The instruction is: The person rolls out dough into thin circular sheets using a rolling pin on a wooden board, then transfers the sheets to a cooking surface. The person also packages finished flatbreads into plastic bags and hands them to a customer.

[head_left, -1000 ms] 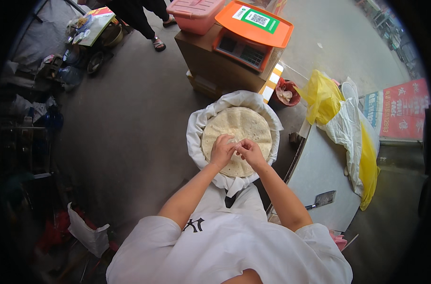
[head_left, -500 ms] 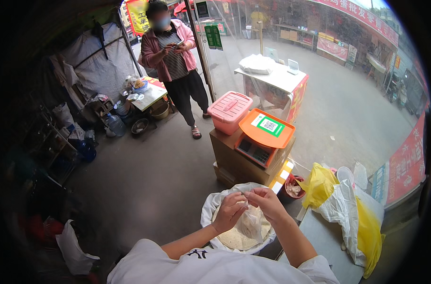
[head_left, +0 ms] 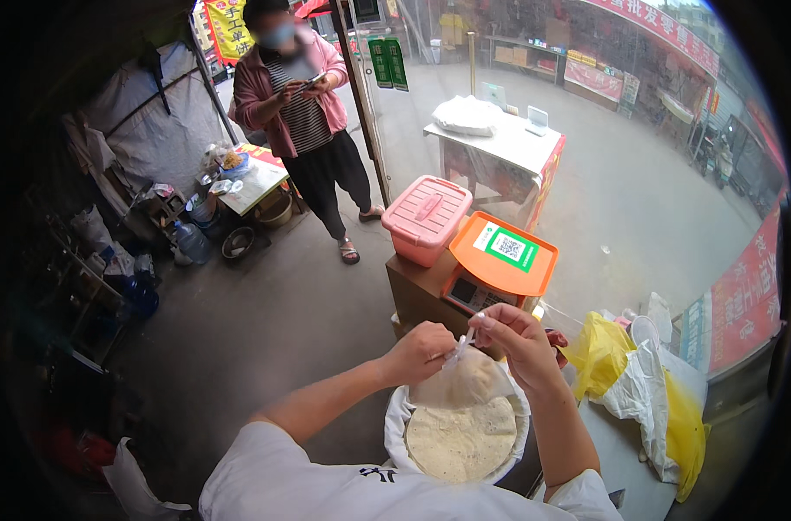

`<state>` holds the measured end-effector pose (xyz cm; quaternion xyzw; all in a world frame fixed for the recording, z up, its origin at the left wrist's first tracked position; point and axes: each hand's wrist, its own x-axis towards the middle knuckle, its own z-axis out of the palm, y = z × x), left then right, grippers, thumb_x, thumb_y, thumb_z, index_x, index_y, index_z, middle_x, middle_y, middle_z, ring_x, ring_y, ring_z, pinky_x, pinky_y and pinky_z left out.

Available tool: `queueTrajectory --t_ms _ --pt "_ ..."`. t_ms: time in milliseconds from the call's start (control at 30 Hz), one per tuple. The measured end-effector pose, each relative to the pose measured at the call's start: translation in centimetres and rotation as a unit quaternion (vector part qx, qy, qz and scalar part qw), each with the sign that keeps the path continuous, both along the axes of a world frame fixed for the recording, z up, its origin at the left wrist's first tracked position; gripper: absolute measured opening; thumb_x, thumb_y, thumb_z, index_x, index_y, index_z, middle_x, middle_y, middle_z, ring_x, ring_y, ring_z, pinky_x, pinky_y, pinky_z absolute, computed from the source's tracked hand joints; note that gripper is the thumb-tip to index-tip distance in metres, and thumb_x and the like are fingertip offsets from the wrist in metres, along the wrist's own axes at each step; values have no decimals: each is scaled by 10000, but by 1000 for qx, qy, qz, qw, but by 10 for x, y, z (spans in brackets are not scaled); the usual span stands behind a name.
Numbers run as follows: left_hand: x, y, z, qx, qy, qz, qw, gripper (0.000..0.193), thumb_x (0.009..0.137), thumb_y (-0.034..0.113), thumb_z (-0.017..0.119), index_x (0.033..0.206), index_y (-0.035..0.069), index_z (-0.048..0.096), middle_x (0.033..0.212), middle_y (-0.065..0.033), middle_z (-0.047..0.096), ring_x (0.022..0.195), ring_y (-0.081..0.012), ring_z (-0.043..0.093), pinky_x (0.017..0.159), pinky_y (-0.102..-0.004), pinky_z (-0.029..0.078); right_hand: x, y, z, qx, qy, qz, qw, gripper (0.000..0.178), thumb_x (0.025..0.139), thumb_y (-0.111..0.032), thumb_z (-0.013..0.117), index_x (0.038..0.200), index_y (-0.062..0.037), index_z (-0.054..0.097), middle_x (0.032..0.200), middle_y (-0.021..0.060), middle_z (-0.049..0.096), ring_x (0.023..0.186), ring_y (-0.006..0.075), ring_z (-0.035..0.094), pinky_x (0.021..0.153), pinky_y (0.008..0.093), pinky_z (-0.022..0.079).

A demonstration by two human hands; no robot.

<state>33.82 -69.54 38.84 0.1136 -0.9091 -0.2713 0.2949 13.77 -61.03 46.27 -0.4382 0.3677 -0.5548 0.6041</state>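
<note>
Head view, sole view. Over the last second the hands have come up from low above the bread (head_left: 460, 443), and the bag (head_left: 459, 384), which hung just over it half a second ago, is now held higher and farther forward. Its neck is drawn together between the two hands; in this inspector's judgement, the opening is largely gathered in.

Left hand (head_left: 420, 354): fingers clenched on the near side of the neck. Right hand (head_left: 519, 343): thumb and fingers pinching a white twisted end. Neither is released; whether a knot exists cannot be told.

The bag hangs below and between the hands. It is thin, clear to milky, bunched at the neck and rounded beneath. Pale beige contents show through, indistinctly. Below the hands, the bread lies flat, round and speckled inside the white cloth (head_left: 396, 425). Beyond them stands the scale (head_left: 472, 295).
</note>
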Motion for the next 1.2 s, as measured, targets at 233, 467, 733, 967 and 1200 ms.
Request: queueTrajectory --t_ms 233,467,733,967,1200 --pt "9 -163 -17 359 219 122 899 142 973 44 584 1052 -12 687 918 29 645 824 -33 558 751 -193 454 -18 16 -61 77 120 -259 955 325 957 -140 607 1270 -55 583 1192 39 617 1130 127 546 921 280 462" --pt "-31 -341 -44 344 367 275 819 204 959 67 602 1107 -36 698 952 -16 705 824 -67 597 763 -227 473 8 167 -189 464 11 -333 821 168 940 -173 630 1095 -108 637 1057 -19 641 943 105 592 774 306 517" --pt "-29 -466 -116 413 346 310 784 245 939 115 648 1110 -55 689 988 -56 703 838 -137 634 798 -267 501 32 257 -218 588 68 -338 732 152 930 -225 632 1034 -114 644 994 -10 641 916 129 590 741 325 525" --pt "-27 -497 -139 311 168 348 868 312 861 167 731 1101 -31 701 950 -70 723 819 -130 650 770 -296 515 48 288 -223 618 43 -339 708 196 916 -256 655 1019 -90 655 971 13 639 903 144 596 718 321 526" --pt "-31 -490 -147 294 157 382 862 603 684 279 865 1135 -49 636 1089 -154 686 970 -240 663 872 -344 517 52 317 -228 618 49 -365 695 210 930 -264 635 1034 -82 647 974 18 643 899 134 602 709 313 534"
